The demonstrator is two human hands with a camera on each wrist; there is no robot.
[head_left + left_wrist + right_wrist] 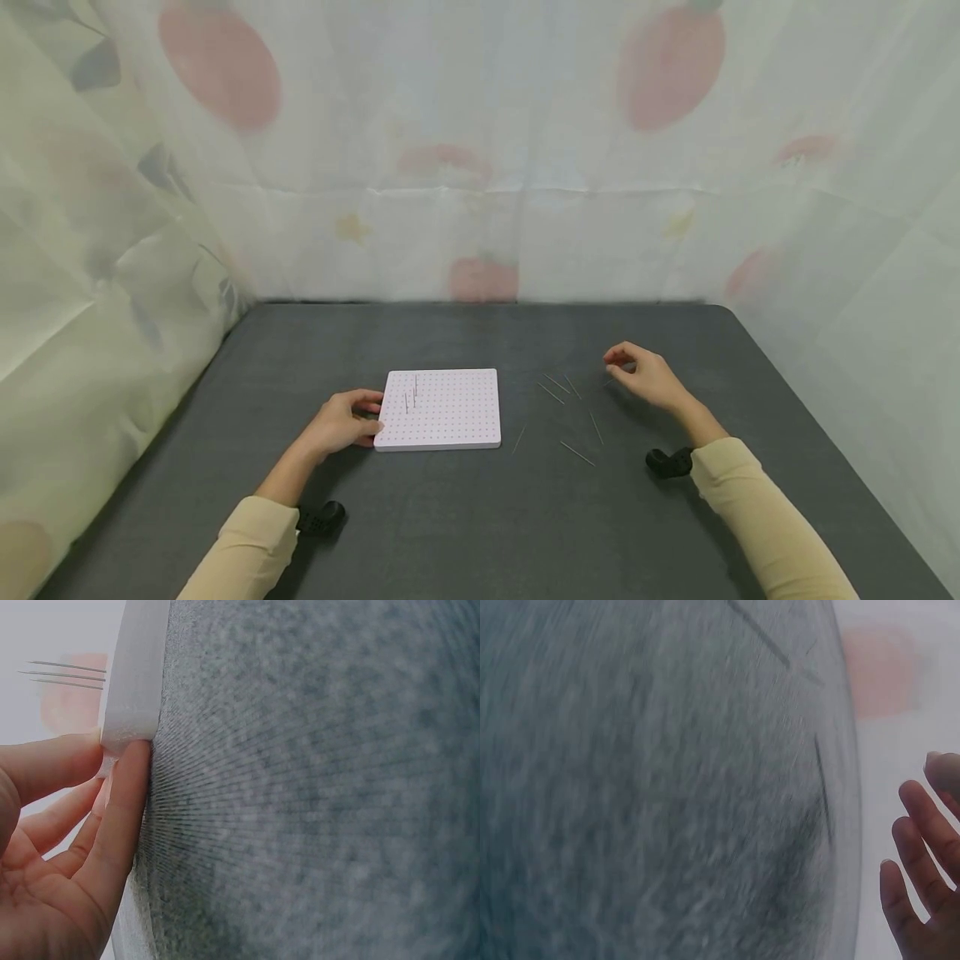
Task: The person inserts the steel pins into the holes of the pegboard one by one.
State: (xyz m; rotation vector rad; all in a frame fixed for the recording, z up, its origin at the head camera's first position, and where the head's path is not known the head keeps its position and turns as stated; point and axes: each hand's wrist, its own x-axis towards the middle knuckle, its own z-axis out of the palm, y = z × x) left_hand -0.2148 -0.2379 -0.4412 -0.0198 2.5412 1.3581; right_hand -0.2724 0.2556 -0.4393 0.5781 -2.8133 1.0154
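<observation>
A white pegboard (450, 417) with rows of small dots lies on the dark table. Several thin metal needles (407, 403) stand upright in its left part; three needles (64, 675) show in the left wrist view. My left hand (341, 422) holds the board's left edge, thumb at the near corner. In the left wrist view, the left thumb and a finger (127, 802) meet that edge from two sides. Over the table, right of the loose needles, is my right hand (645, 377). Its fingers (919, 862) are spread and relaxed, with nothing seen in them.
Several loose needles (577, 453) lie scattered on the dark table (465, 533) between the board and my right hand. A needle (823, 780) lies close by the right hand in the right wrist view. Printed curtains (555, 150) hang behind and at both sides.
</observation>
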